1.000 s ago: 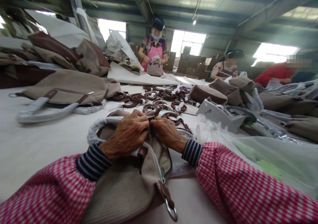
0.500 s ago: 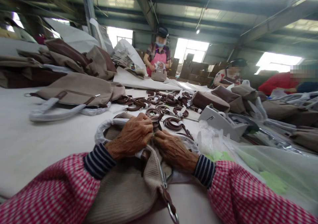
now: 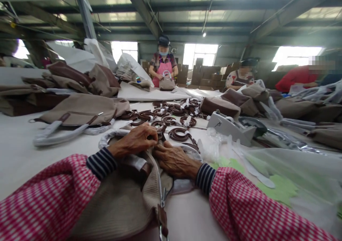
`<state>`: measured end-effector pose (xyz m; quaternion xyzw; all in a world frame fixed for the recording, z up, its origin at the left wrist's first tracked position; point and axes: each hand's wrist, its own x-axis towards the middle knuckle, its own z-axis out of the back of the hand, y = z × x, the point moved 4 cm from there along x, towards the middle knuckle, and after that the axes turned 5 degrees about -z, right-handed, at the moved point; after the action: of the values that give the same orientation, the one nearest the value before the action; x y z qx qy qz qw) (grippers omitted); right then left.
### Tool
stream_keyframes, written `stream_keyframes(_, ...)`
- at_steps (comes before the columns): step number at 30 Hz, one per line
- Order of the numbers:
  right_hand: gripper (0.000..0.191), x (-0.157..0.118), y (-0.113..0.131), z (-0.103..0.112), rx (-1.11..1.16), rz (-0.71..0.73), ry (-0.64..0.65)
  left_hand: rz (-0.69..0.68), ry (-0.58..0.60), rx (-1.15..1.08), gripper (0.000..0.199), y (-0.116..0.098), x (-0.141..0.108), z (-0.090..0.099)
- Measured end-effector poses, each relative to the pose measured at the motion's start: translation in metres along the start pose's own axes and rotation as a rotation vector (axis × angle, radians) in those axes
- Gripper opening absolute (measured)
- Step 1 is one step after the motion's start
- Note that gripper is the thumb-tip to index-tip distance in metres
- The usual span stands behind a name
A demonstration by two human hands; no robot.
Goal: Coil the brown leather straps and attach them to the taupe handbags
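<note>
A taupe ribbed handbag (image 3: 114, 205) with brown trim lies in front of me. Its metal zipper (image 3: 160, 184) runs toward me and ends at a brown tab (image 3: 162, 218) with a metal ring. White wrapping covers the bag's handle (image 3: 107, 137). My left hand (image 3: 136, 139) is over the bag's far end, thumb and fingers pinched together; whatever is between them is too small to make out. Close beside it, my right hand (image 3: 176, 161) grips the bag near the zipper's far end, its fingertips partly hidden against the fabric.
Coiled brown straps (image 3: 180, 134) lie beyond the bag. A grey tape dispenser (image 3: 229, 127) stands to the right, near clear plastic and green pieces (image 3: 280, 189). Another handbag (image 3: 82, 107) lies at left. Bags are piled on both sides. Across the table, a person in a pink apron (image 3: 164, 70) handles a bag.
My left hand has lifted slightly away from my right, and its pinched fingers now show. My right hand lies flatter on the bag. The camera view has shifted a little.
</note>
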<state>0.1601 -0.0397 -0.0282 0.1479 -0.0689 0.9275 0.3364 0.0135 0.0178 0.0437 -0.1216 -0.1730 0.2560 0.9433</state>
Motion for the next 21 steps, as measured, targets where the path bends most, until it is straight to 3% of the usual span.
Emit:
stream_keyframes(4, 0.026, -0.006, -0.003, 0.003, 0.139, -0.106, -0.111, 0.046, -0.043, -0.063, 0.014, 0.001, -0.003, 0.005)
stream_keyframes(9, 0.017, 0.0, 0.0, -0.006, 0.102, -0.065, -0.025, 0.083, -0.041, -0.103, 0.016, 0.003, -0.002, 0.004)
stream_keyframes(12, 0.016, 0.003, -0.001, -0.009, 0.121, -0.122, -0.005, 0.096, -0.048, -0.092, 0.017, 0.004, -0.003, 0.003)
stream_keyframes(18, 0.045, -0.007, -0.019, 0.005, 0.591, -0.305, -0.263, 0.055, -0.102, -0.061, 0.013, 0.003, -0.015, 0.0)
stream_keyframes(21, 0.027, -0.003, -0.019, 0.006, 0.617, -0.354, -0.198, 0.051, -0.12, -0.074, 0.014, 0.004, -0.018, -0.003)
